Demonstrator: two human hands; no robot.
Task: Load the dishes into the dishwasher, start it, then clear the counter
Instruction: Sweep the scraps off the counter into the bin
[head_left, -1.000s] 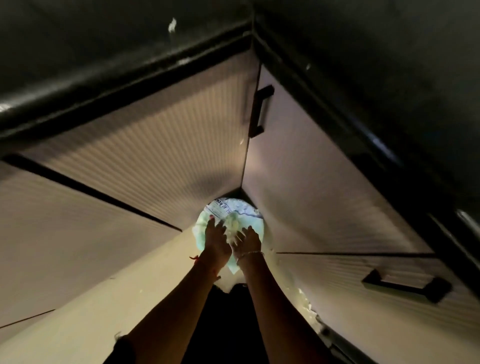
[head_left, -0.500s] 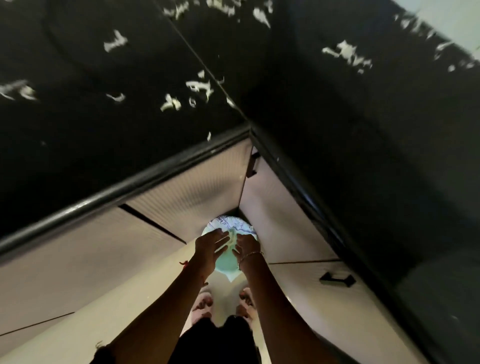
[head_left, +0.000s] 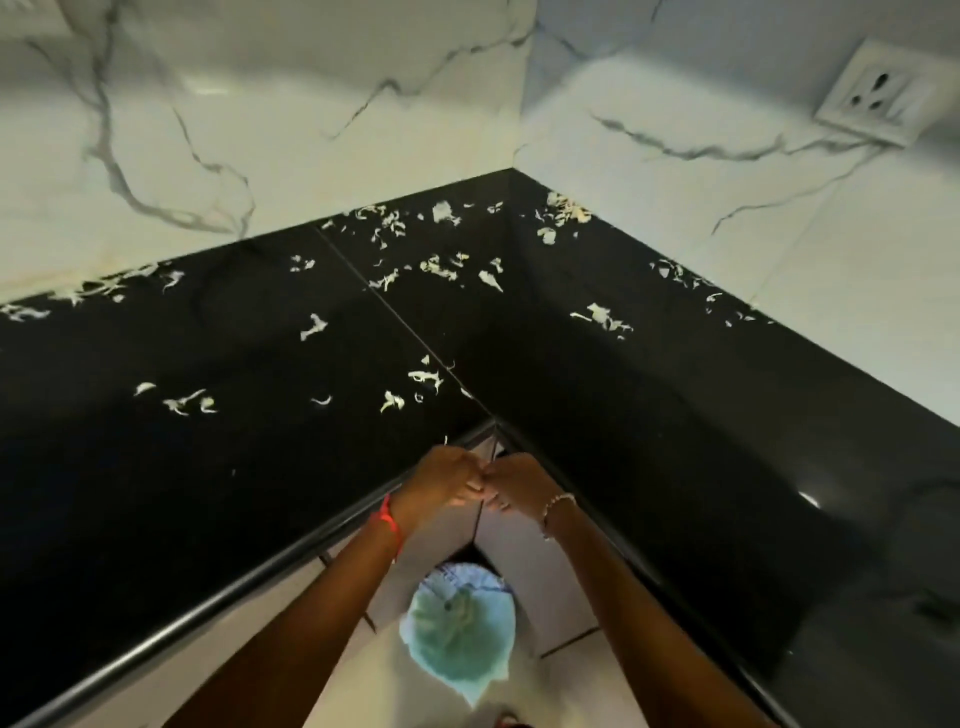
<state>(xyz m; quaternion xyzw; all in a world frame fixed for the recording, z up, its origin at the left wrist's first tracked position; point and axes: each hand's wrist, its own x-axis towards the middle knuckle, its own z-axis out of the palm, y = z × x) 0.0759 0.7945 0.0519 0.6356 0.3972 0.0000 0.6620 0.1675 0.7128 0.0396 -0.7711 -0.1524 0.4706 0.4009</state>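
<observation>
Grip first: your left hand (head_left: 441, 480) and right hand (head_left: 519, 486) meet knuckle to knuckle just off the inner corner of the table (head_left: 623, 415), fingers curled in. Honestly can't tell if anything's pinched in there or they're just bunched up.

What's left to clear is the vegetable shreds (head_left: 426, 376), scattered all over the table from near your hands back to the wall. They look thin, limp and basically weightless, and I'd guess damp enough to cling. Pinching them one by one would be a pain. You're probably better off sweeping with a flat hand toward the front edge and cupping the other underneath.

The table's glossy black stone, so they should slide, though the diagonal seam (head_left: 395, 312) may snag bits. The bin (head_left: 460, 639) with its crinkly pale green liner sits on the floor right below your hands. Behind it all are white tiles (head_left: 311, 104) with grey veins.
</observation>
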